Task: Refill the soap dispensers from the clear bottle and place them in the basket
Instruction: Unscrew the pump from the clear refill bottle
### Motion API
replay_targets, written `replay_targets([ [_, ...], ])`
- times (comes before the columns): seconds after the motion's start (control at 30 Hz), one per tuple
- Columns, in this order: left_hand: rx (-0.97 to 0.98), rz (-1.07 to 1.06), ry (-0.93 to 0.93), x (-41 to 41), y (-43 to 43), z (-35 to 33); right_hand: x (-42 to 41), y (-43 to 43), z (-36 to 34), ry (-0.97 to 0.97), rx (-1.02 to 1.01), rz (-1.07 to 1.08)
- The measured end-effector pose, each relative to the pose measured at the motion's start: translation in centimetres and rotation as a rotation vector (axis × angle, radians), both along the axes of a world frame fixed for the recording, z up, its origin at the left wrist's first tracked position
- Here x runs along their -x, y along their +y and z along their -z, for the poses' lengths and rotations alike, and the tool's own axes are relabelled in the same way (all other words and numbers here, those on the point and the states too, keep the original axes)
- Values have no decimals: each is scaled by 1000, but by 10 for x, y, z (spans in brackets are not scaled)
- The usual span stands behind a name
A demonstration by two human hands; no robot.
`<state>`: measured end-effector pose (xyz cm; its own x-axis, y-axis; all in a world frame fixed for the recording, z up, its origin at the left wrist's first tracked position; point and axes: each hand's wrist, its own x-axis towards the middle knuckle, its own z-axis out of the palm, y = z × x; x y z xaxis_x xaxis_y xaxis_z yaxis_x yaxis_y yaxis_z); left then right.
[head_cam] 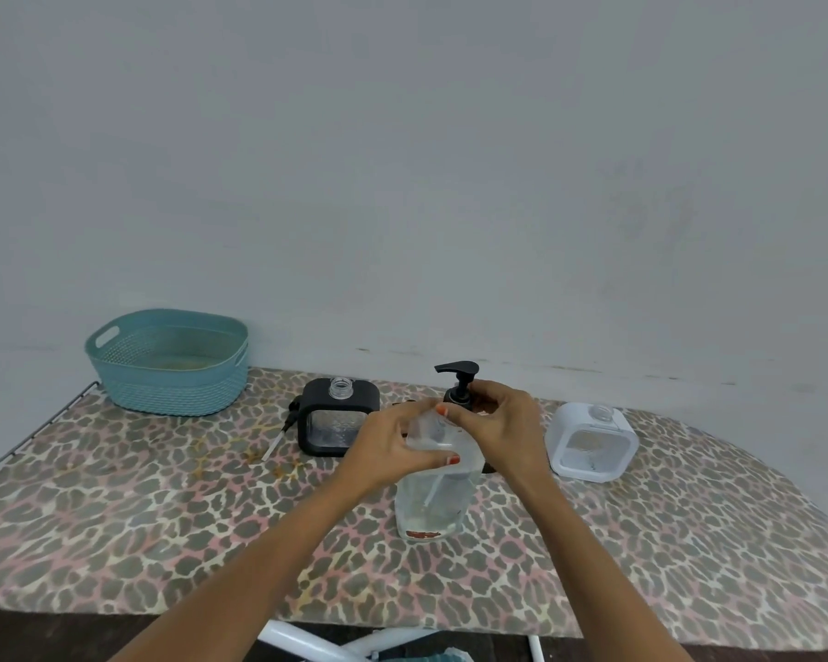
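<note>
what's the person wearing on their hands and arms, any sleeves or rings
Both forearms are bare, no sleeves in view. The left hand and right hand show no rings, watch or gloves. The visible nails are painted red-orange.

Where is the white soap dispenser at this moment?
Head view: the white soap dispenser stands on the ironing board at right, beside the right hand gripping the clear bottle's pump.

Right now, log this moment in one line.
left hand grips clear bottle | right hand pinches its pump | black dispenser uncapped | white dispenser on table | basket without dispensers
</note>
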<state>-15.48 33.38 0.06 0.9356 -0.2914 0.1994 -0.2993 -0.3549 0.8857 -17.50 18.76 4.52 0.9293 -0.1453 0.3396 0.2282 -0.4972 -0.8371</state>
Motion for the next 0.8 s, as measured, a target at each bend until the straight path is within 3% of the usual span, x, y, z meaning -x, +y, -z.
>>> replay_targets([
  [0.2, 13, 25, -19, 1, -1, -3, 0, -14, -10, 145, -65, -216],
  [0.3, 19, 20, -16, 0, -2, -2, -3, -10, -10, 90, 62, -95],
  [0.43, -1, 21, -30, 1, 0, -2, -3, -1, -5, 41, 80, 0],
  [0.67, 21, 22, -23, 3, -1, -3, 4, -9, -9, 186, -268, -236],
  [0.8, 19, 17, -5, 3, -2, -2, 1, -4, -8, 79, -59, -87],
])
